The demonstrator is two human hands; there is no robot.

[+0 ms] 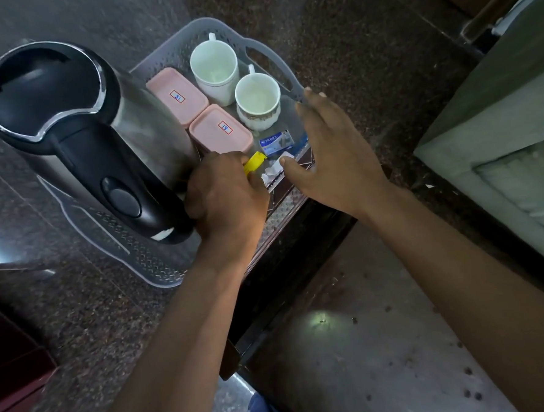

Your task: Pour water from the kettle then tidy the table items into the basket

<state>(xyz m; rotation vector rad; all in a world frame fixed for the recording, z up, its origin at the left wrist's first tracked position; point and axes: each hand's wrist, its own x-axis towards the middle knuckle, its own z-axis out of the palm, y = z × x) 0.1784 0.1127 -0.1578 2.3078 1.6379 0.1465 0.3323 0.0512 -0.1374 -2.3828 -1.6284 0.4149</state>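
Observation:
A grey perforated basket sits on the dark stone counter. Inside it stand a steel kettle with a black lid and handle, two pink lidded boxes, two white cups, a blue staple packet and small white sachets. My left hand is curled beside the kettle's base and pinches a yellow sachet over the basket. My right hand hovers with straight, spread fingers over the basket's right rim, its thumb touching the white sachets.
The counter edge runs diagonally just below the basket, with grey floor beyond it. A pale green cabinet stands at the right. A dark red surface shows at the lower left.

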